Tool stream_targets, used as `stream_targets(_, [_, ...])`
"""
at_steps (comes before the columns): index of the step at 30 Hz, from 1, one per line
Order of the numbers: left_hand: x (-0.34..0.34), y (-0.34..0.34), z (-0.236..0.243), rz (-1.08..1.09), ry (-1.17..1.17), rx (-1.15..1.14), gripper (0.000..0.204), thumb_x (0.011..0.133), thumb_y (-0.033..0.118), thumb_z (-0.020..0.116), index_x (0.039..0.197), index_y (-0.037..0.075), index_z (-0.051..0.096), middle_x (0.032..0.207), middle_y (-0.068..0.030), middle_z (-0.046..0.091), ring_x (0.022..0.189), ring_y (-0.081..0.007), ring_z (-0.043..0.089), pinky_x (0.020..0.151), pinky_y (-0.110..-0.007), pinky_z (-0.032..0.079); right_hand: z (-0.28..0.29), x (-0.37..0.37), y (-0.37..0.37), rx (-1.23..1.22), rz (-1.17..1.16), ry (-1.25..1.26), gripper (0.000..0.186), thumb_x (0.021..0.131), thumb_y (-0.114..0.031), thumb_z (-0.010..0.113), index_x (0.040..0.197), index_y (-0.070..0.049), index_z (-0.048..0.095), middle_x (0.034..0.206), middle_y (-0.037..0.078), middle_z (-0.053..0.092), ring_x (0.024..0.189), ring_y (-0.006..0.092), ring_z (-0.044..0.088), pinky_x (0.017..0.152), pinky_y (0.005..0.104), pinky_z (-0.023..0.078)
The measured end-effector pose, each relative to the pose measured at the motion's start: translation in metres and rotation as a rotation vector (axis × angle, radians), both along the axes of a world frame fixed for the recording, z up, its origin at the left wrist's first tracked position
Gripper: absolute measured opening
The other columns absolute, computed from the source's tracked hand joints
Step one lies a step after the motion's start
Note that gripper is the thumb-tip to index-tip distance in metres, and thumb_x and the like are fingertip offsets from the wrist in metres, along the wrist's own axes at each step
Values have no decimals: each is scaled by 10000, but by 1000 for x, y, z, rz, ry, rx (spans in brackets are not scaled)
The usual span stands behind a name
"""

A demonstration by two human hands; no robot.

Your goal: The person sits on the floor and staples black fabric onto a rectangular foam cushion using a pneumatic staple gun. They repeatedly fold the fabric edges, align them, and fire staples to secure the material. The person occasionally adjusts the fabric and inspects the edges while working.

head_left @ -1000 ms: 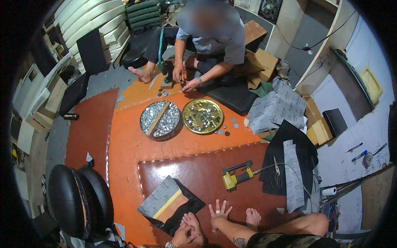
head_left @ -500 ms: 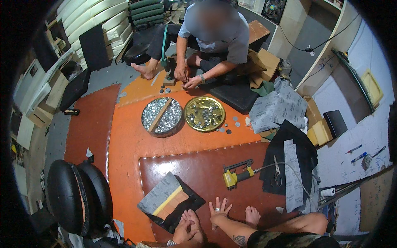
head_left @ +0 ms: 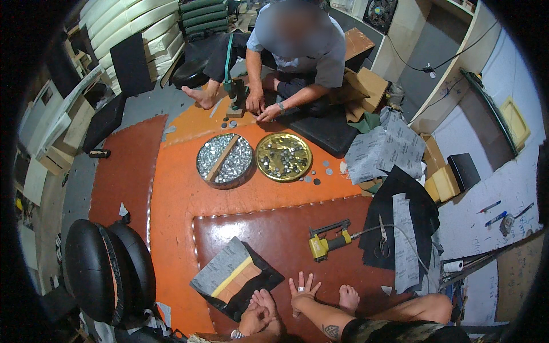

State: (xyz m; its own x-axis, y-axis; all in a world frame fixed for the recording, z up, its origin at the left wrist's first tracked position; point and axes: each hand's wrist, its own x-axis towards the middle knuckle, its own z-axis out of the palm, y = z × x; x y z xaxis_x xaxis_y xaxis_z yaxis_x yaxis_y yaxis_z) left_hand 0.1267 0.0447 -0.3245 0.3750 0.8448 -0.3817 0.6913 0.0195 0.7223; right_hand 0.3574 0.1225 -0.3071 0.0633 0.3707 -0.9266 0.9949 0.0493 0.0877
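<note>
My right hand point(head_left: 302, 292) lies palm down on the brown padded mat point(head_left: 269, 234), fingers spread, a ring on one finger, holding nothing. My left hand point(head_left: 253, 321), with a watch at the wrist, is curled against my bare left foot point(head_left: 266, 300); its fingers are bent and partly hidden. Just beyond that foot is a black upholstery piece point(head_left: 260, 277) with grey backing fabric, a yellow strip and a tan part. A yellow and black staple gun point(head_left: 329, 244) rests on its side on the mat, beyond my right hand, with a hose attached.
Scissors point(head_left: 382, 240) lie on black sheet material point(head_left: 403, 200) at right. Ahead stand a round tin point(head_left: 231, 184) of shiny metal pieces and a gold tray point(head_left: 309, 154) of small discs. A co-worker point(head_left: 297, 57) sits opposite beside a green hand press point(head_left: 235, 94). Black round cushions point(head_left: 91, 274) stand left.
My left hand has shifted slightly on the foot, its fingers more bent. The co-worker's hands have moved a little. My right hand and the staple gun stay put.
</note>
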Motion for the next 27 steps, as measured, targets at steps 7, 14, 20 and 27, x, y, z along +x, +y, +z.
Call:
stream_targets(7, [5,3,15,55,-35,74,475,828,418,882,1209,170,744,1151,-211,703,1101,-428,674,964,-477,552,3,-1,2,-16,-14,2,1560,693,-477,979,1703,-251,-187,1709,231,-350,1538,593,-269,1146,866,33])
stream_targets(14, [2,4,9,4,26,-7,474,822,404,888,1198,154,745,1145,-212,702,1093,-428,673,954,-476,555,4,-2,3,-17,-25,-13,1552,711,-442,979,1695,-280,-210,1710,201,-365,1533,586,-284,1140,873,33])
stream_targets(20, [4,4,11,30,-61,125,570,818,382,887,1307,159,698,1201,-233,700,1156,-457,659,1051,-474,524,2,-3,3,-28,-21,-18,1567,702,-453,985,1691,-289,-220,1709,196,-369,1535,585,-280,1139,874,39])
stream_targets(27, [6,5,16,50,-27,55,508,827,378,875,1256,156,716,1169,-212,704,1127,-446,664,1056,-470,521,3,-2,2,-15,-17,-13,1583,683,-440,998,1691,-312,-217,1716,182,-364,1547,570,-272,1148,865,43])
